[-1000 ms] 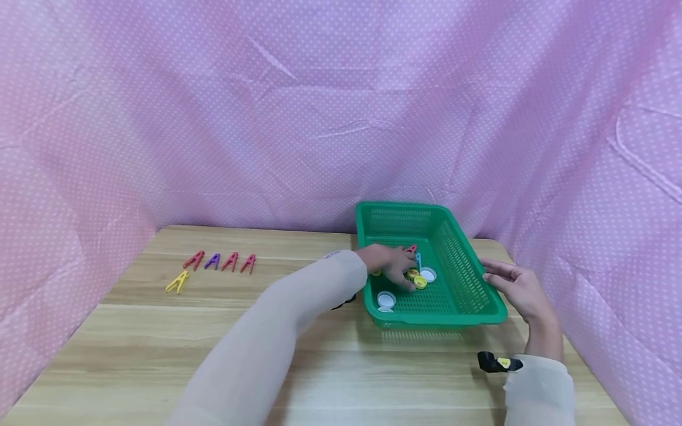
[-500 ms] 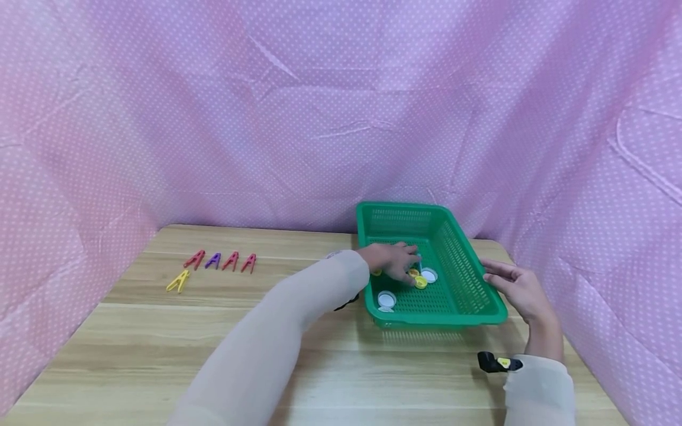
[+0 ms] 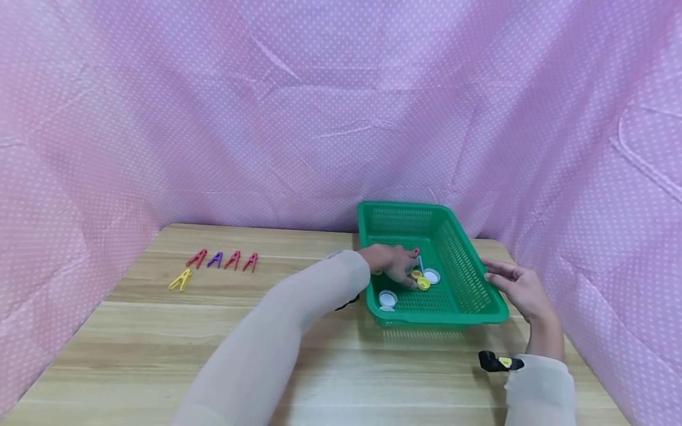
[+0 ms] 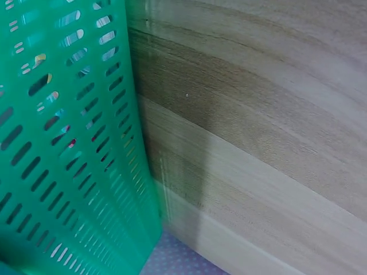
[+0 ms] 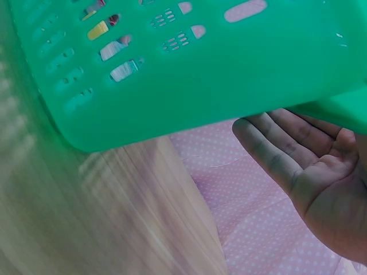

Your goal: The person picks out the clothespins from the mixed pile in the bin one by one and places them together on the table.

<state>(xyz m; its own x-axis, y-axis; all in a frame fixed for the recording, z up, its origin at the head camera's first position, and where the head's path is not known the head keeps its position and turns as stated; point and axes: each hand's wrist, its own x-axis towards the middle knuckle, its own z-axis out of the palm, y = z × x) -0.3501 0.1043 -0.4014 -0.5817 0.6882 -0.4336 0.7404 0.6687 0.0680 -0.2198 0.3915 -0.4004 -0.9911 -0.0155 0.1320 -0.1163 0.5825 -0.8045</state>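
My left hand (image 3: 396,263) reaches down inside the green basket (image 3: 479,318), thumb apart from the other fingers. Beside its fingertips are a red piece (image 3: 416,251), mostly covered by the hand, and a light blue clothespin (image 3: 420,263). Near the thumb lie a yellow bottle cap (image 3: 423,283), an orange-yellow cap (image 3: 415,274) and a white cap (image 3: 431,276). Another white cap (image 3: 388,299) lies toward the basket's front left. Fairly straight fingers of my right hand (image 3: 524,293) touch the basket's right rim from outside; the right wrist view shows this hand's palm (image 5: 338,212) below the rim.
At the left of the wooden table (image 3: 224,343) lie a purple clothespin (image 3: 215,260), a yellow one (image 3: 180,280) and several red ones (image 3: 232,260). A pink dotted curtain (image 3: 319,118) hangs behind the table and along both sides.
My left hand stays in the basket and shifts only slightly. The red piece by its fingertips, covered half a second ago, shows again in part. The right hand has kept its place.
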